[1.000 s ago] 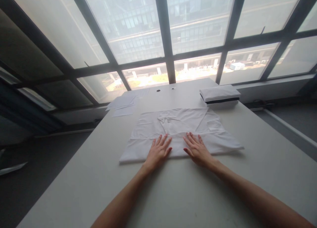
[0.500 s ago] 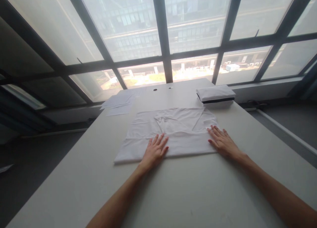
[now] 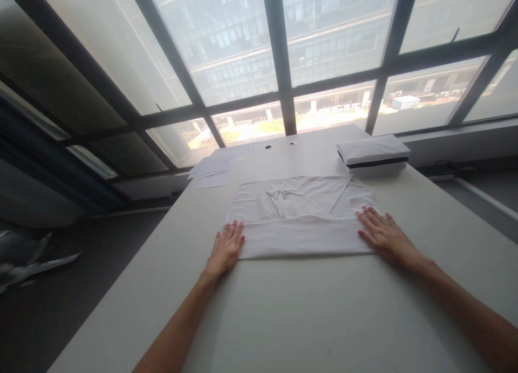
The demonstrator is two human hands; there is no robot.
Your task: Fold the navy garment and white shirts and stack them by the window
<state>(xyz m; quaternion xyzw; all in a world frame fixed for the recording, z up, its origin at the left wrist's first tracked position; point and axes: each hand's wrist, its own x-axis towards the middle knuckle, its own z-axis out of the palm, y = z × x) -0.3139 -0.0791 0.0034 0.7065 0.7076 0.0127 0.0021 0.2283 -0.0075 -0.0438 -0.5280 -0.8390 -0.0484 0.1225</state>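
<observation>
A white cloth garment (image 3: 299, 235) lies partly folded on the white table (image 3: 291, 313), its near edge turned over in a long flat band. Wrinkles gather in the part beyond the band. My left hand (image 3: 227, 247) rests flat on the left end of the band, fingers together but stretched out. At the opposite end, my right hand (image 3: 384, 235) lies flat with its fingers spread, touching the cloth's right edge. Neither hand grips anything.
A stack of folded white and black cloth (image 3: 373, 153) sits at the table's back right. Loose white paper sheets (image 3: 214, 169) lie at the back left. Two small holes pierce the far tabletop. Large windows (image 3: 332, 33) stand behind the table.
My left hand has slid left along the folded band, from near its middle to its left end. My right hand stays on the right edge. The view has shifted slightly.
</observation>
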